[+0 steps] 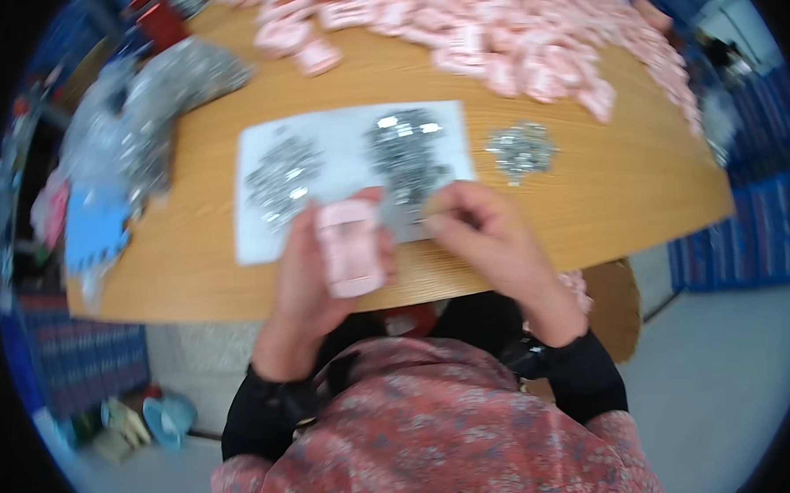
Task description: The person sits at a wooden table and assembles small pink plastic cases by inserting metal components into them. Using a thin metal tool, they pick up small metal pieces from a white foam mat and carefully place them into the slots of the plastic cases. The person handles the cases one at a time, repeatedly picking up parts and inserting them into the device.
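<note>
A pink plastic casing (pixel 352 259), rounded and oblong with a dark rectangular opening near its far end, lies in my left hand (pixel 304 272). The fingers wrap round its sides, above the table's near edge. My right hand (pixel 492 238) is closed in a pinch at the near right corner of a white sheet (pixel 341 130). Whatever sits between those fingertips is too small and blurred to make out. On the sheet lie two heaps of small shiny metal pieces, a left heap (pixel 284 176) and a denser right heap (pixel 404 153) just beyond my right fingertips.
Many similar pink casings (pixel 527 38) are piled along the table's far side. A smaller cluster of metal pieces (pixel 521 148) sits right of the sheet. Clear plastic bags (pixel 151 107) and a blue foam piece (pixel 94 229) occupy the left edge. A cardboard box (pixel 614 307) stands below the table at right.
</note>
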A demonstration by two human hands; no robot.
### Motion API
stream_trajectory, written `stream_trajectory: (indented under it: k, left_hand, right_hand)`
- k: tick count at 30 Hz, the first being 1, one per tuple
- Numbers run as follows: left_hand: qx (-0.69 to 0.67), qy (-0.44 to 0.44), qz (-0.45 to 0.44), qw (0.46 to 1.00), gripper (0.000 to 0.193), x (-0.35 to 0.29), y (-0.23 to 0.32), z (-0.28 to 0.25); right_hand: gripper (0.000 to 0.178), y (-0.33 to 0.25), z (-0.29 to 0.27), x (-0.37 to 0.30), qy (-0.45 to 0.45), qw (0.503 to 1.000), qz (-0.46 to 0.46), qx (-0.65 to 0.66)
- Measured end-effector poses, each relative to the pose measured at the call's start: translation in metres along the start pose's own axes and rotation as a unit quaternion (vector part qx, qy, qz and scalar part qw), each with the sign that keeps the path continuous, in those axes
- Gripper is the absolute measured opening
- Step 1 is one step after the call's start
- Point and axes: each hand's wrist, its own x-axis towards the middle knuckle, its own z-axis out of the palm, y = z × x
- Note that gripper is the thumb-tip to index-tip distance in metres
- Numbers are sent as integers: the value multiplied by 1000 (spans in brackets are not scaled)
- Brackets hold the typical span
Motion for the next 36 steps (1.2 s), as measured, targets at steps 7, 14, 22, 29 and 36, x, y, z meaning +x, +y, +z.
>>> stream_trajectory:
  k: [7, 14, 22, 29, 36]
  left_hand:
    - [24, 23, -5, 999, 69, -6, -7, 1]
    - [17, 12, -7, 1000, 67, -4, -7, 2]
    - [12, 36, -18, 999, 67, -8, -6, 4]
    - [35, 59, -35, 997, 64, -10, -5, 12]
    - [60, 58, -34, 996, 63, -11, -7, 12]
  right_hand:
    - [10, -13, 14, -5, -3, 999, 17, 39]
    - [5, -18, 27, -2, -11, 998, -2, 57]
    - [7, 1, 26, 4, -11, 999, -7, -35]
    - [8, 0, 31, 2, 10, 996, -35, -82]
    - [11, -8, 30, 1, 19, 986, -64, -154]
